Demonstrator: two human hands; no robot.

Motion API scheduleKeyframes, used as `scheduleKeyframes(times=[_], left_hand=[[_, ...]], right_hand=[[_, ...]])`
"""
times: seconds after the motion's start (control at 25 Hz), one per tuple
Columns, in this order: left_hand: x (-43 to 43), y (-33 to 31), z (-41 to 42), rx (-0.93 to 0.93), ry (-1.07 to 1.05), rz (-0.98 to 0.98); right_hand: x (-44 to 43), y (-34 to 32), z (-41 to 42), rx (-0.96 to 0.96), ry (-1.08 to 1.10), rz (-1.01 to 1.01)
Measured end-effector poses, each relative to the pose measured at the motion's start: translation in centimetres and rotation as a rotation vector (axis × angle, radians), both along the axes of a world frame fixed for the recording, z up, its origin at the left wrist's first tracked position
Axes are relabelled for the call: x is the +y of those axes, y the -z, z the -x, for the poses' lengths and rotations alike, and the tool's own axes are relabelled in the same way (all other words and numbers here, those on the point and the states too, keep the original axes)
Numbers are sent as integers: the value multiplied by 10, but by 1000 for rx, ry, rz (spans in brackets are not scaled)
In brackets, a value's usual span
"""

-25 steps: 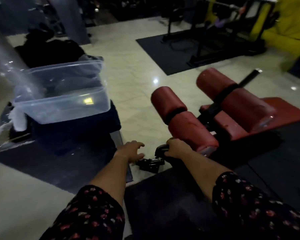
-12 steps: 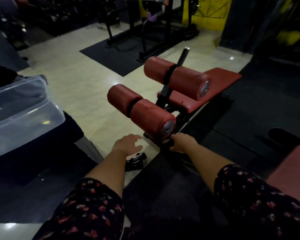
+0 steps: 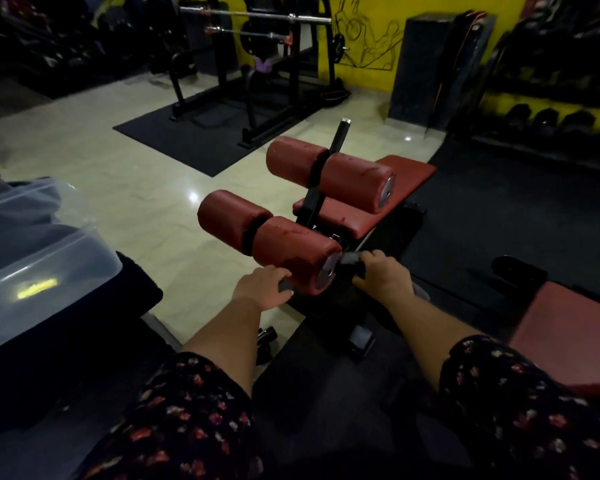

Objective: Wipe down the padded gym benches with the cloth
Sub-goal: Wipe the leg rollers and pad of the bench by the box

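Dim gym, so take this with some salt. The right hand (image 3: 383,275) has its fingers curled tight round a dark cloth (image 3: 352,262), bunched right up against the metal end cap of the lower roller pad (image 3: 291,251) on the red bench (image 3: 407,171). The left hand (image 3: 260,285) sits at the near underside of that same roller, fingers bent onto a dark scrap there. It could be the cloth's other end, but I honestly can't tell whether it's gripping or just touching. The biggest risk I see is that the roller probably spins on its bar, so a pull would just turn it instead of scrubbing it. The vinyl also looks scuffed and cracked on top, and rough edges like that could snag the cloth or peel further. The cloth is so close to the end cap that it could slide straight off. In this light it's easy to miss patches, and the upper roller pad (image 3: 329,174) and the second bench (image 3: 568,334) on the right may get skipped. There's also a small dark thing on the floor (image 3: 267,337) beside the left forearm to trip on.
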State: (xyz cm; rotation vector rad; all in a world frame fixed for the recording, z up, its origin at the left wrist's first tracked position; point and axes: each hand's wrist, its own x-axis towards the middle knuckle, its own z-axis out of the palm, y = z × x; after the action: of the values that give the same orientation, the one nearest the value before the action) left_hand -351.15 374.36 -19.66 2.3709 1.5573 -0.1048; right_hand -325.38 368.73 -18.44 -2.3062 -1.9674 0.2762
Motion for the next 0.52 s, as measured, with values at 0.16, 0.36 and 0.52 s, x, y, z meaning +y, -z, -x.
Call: scheduleKeyframes(times=[0.16,0.36,0.52], left_hand=[[33,3,42,8,66,-2],[77,6,89,26,82,-78],[100,2,72,60,159,-177]], right_hand=[[20,-10,34,22,146,-89],[46,-22,91,56,237,-183],[47,-17,107,1,123,-204]])
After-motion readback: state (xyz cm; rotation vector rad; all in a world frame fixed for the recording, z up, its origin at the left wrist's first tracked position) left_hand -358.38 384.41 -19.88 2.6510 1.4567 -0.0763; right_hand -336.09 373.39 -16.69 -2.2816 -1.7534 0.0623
